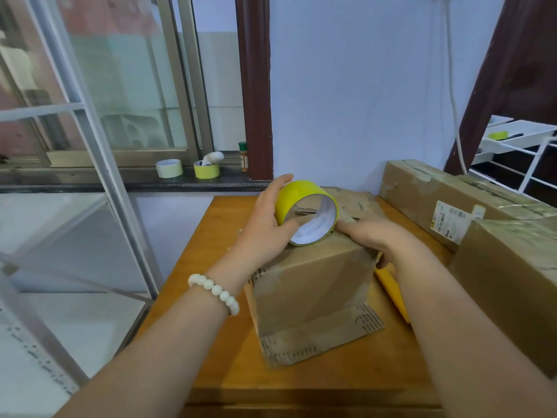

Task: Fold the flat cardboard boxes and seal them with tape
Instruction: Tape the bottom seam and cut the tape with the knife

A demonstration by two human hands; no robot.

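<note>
Head view, biggest first: what's on show?

An orange-brown wooden table (211, 342). Mid-table stands the small brown corrugated cardboard box (313, 282), torn fluted flaps splayed at its base. Right of it are 2 more: a long labelled brown carton (428, 194) and a nearer brown carton (506, 267).

And on the small box?

A glossy yellow roll of tape (289, 194) with a white card core, tilted on its top. The left hand (265, 227) curls round the roll. The right hand (373, 233) lies flat on the top, fingers straight. Whether they pin a tape end, I cannot tell.

How will it handle?

Light and hollow, I'd judge, with stiff panels and soft worn creases. Press down on the top by the seam, not the walls.

Smaller things?

A white bead bracelet (215, 292) left of the box. Beyond it, a pale tape roll (169, 168) and a yellow-green tape roll (206, 170).
</note>
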